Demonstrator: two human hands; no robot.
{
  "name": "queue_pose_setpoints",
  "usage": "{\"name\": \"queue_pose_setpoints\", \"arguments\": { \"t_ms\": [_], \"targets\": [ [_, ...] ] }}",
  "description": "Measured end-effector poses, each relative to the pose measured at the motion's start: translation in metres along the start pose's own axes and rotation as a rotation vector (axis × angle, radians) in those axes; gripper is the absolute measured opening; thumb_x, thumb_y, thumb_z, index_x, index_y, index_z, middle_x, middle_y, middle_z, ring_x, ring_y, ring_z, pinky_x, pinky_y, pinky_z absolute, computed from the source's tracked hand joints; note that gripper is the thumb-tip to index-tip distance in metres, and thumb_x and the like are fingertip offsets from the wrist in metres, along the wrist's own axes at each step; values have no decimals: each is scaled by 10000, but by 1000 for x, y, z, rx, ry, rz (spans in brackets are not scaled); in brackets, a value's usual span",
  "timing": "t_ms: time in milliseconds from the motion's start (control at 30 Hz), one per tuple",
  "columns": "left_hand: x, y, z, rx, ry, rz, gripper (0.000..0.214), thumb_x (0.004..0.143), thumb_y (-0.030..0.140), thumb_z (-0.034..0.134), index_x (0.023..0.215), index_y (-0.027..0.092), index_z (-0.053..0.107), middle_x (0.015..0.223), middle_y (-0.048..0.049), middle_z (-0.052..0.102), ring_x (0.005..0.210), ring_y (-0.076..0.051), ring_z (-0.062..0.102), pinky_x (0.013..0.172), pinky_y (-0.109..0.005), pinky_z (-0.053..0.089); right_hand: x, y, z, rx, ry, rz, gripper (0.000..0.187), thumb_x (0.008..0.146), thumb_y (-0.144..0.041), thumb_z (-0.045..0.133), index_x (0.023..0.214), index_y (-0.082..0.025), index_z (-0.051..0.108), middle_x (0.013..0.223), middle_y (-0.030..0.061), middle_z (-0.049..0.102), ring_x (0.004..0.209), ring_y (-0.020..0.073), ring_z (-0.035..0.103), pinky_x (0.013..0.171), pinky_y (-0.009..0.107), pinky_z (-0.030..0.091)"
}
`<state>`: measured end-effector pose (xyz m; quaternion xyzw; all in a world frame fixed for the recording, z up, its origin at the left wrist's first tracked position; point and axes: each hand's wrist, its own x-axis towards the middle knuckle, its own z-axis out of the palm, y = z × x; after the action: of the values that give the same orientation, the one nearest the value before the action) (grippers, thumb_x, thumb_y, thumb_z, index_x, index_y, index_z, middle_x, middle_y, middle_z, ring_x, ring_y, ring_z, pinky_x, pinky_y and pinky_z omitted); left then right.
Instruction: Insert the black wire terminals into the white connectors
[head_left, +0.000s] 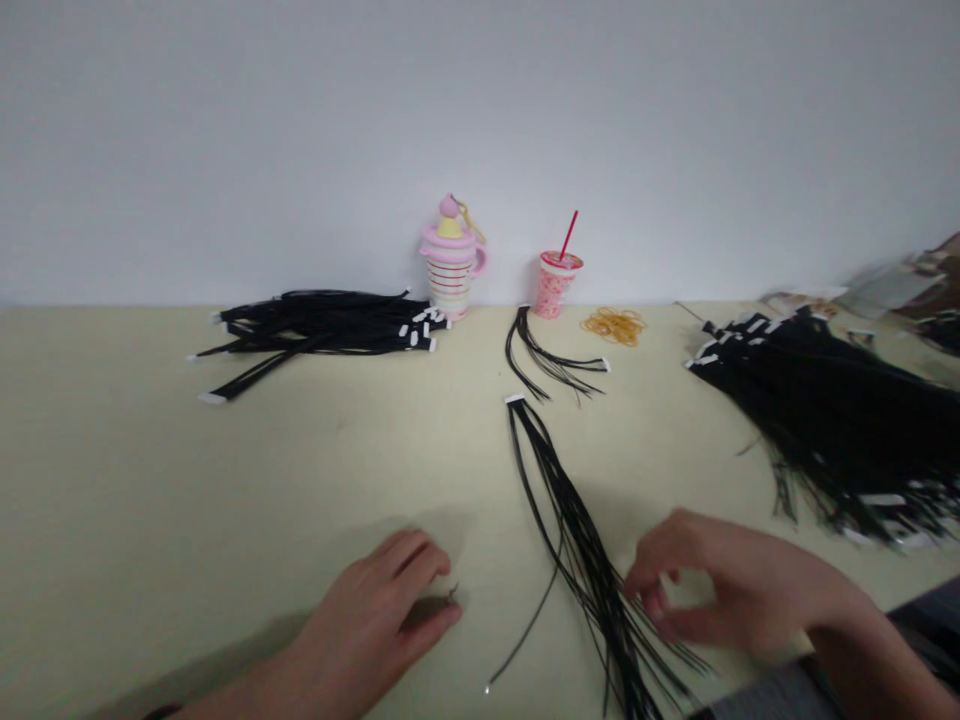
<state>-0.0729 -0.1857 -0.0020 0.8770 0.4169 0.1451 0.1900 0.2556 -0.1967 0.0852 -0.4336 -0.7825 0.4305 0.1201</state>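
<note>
A bundle of thin black cables with a white connector at its far end runs toward the front edge. To its left, my left hand is over the table, thumb and forefinger apart. A tiny dark scrap shows between those fingertips; whether it touches them I cannot tell. On the cables' right side is my right hand, fingers curled and blurred. Its fingertips overlap the cable strands, but a grip on them cannot be made out.
A shorter cable bunch lies farther back, near yellow rubber bands. A pink toy teapot and a pink cup with a straw stand by the wall. Black cable piles lie left and right.
</note>
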Motion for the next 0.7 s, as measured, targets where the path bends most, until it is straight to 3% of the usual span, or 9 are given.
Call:
{"name": "queue_pose_setpoints", "arguments": {
  "t_ms": [33, 67, 133, 267, 367, 500, 600, 700],
  "targets": [
    [0, 1, 1, 16, 18, 11, 120, 759, 275, 615, 840, 199, 571, 836, -24, 596, 751, -170, 572, 648, -265, 460, 12, 10, -11, -100, -5, 49, 168, 759, -266, 588, 846, -181, 704, 703, 30, 667, 616, 136, 600, 588, 227, 444],
    [0, 2, 1, 32, 27, 18, 109, 769, 275, 606, 836, 197, 570, 831, -25, 596, 745, -168, 574, 643, -263, 463, 27, 21, -21, -175, 70, 126, 199, 790, -285, 549, 855, -167, 695, 688, 31, 663, 592, 133, 590, 551, 220, 428],
    [0, 5, 3, 60, 37, 32, 80, 794, 272, 579, 810, 195, 567, 807, -23, 594, 717, -161, 574, 618, -255, 464, 61, 47, -39, -298, 334, 343, 206, 798, -274, 521, 805, -137, 675, 628, 28, 646, 568, 128, 590, 558, 213, 418],
    [-3, 11, 7, 98, 74, 74, 109, 850, 229, 495, 779, 197, 572, 769, -18, 594, 687, -151, 570, 610, -248, 468, 119, 85, -56, -392, 560, 461, 233, 770, -271, 533, 827, -82, 656, 715, 95, 659, 644, 160, 601, 606, 238, 401],
    [-6, 11, 12, 109, 111, 85, 152, 876, 203, 445, 816, 197, 585, 787, -25, 603, 706, -153, 572, 641, -258, 476, 138, 93, -56, -410, 602, 454, 218, 723, -297, 581, 745, -91, 649, 720, 104, 647, 681, 182, 589, 607, 250, 377],
    [2, 4, 13, 87, 121, 57, 168, 884, 204, 430, 841, 192, 592, 811, -31, 604, 726, -153, 573, 646, -261, 469, 143, 92, -54, -356, 658, 411, 118, 671, -219, 610, 689, -102, 621, 690, 91, 619, 694, 183, 558, 610, 262, 341],
    [35, -5, 9, -15, 100, 24, 169, 880, 230, 441, 834, 190, 598, 831, -32, 612, 761, -150, 568, 683, -263, 460, 144, 91, -56, -202, 657, 390, 123, 637, -145, 617, 532, -125, 556, 519, 39, 533, 575, 140, 504, 559, 257, 313],
    [85, -17, 5, -245, 135, -52, 150, 851, 243, 481, 773, 172, 588, 776, -26, 607, 720, -144, 551, 662, -258, 446, 148, 84, -54, 48, 627, 349, 207, 664, -180, 621, 492, -137, 515, 432, 4, 471, 458, 95, 435, 486, 240, 303]
  ]
}}
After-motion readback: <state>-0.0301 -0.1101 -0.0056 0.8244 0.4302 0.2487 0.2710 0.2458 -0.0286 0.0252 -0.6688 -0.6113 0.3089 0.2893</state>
